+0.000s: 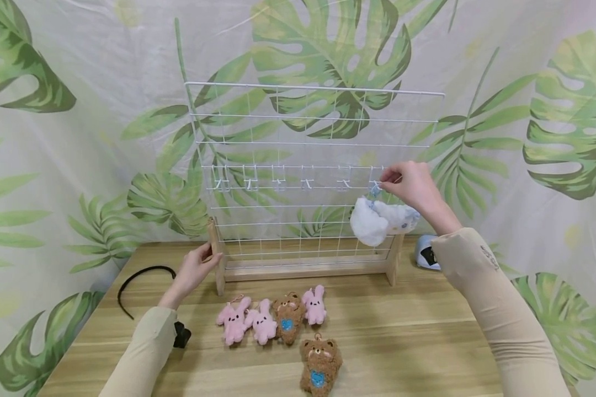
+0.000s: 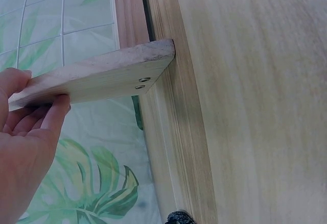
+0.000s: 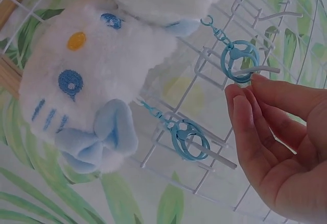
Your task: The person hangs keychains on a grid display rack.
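In the head view my left hand [image 1: 195, 270] grips the wooden side post [image 1: 217, 264] of a white wire grid rack [image 1: 315, 88]; the left wrist view shows thumb and fingers on either side of this post [image 2: 102, 73]. At the rack's right end, my right hand [image 1: 414, 184] pinches a blue key ring [image 3: 239, 63] that sits around a white hook. A fluffy white plush keychain [image 1: 369, 223] hangs below. Beside it is a white plush [image 3: 97, 66] with blue eyes and a blue bow, whose blue ring [image 3: 190, 141] is around another hook.
Pink bunny keychains [image 1: 235, 322] and two brown bear keychains [image 1: 320, 364] lie on the wooden table [image 1: 402, 342] before the rack. More white hooks [image 1: 278, 183] line the grid leftward. A black cord [image 1: 141, 271] lies at left; a blue-and-white object [image 1: 424, 251] stands at right.
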A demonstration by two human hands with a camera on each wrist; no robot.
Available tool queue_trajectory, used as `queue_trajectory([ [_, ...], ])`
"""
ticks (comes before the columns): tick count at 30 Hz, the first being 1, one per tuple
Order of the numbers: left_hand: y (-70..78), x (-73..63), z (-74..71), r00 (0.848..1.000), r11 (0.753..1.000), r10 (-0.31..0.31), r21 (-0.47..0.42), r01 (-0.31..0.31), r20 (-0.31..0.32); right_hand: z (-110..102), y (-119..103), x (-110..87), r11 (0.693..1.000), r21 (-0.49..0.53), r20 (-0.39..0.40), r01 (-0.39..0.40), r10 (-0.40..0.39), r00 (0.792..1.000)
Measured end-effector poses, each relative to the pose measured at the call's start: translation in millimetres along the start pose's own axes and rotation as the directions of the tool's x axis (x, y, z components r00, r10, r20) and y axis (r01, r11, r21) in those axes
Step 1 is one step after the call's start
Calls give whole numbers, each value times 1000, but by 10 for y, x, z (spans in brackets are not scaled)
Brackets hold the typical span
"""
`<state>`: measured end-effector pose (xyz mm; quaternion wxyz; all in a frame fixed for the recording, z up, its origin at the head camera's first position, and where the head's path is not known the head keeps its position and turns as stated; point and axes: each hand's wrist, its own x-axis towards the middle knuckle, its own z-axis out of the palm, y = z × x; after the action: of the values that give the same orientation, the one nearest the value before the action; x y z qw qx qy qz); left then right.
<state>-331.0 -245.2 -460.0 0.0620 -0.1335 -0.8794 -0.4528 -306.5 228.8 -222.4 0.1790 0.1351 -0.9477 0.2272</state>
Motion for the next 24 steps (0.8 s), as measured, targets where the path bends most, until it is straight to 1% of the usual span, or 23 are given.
queue_trajectory([
  [4,-6,5,6,1000,1000,-4,5,4,5,-10,13,-45,1000,6,-8,12,-12,1000],
  [7,-8,7,11,1000,1000,-11,17,11,13,-38,-4,-126,1000,10,-32,16,-15,999],
  [13,15,11,5,1000,1000,-15,14,15,15,-81,-87,-395,998,19,-127,52,-49,991],
  [17,22,16,0,1000,1000,-18,10,17,17,-19,-137,-608,994,45,-169,104,-95,981],
  [20,21,12,-5,1000,1000,-21,16,21,21,124,-164,-742,986,75,-127,150,-140,982],
  [22,22,7,-7,999,1000,-24,18,23,23,285,-176,-808,979,105,-61,173,-167,984],
  [24,18,0,-7,1000,1000,-23,17,23,18,494,-174,-861,972,135,23,195,-200,980],
])
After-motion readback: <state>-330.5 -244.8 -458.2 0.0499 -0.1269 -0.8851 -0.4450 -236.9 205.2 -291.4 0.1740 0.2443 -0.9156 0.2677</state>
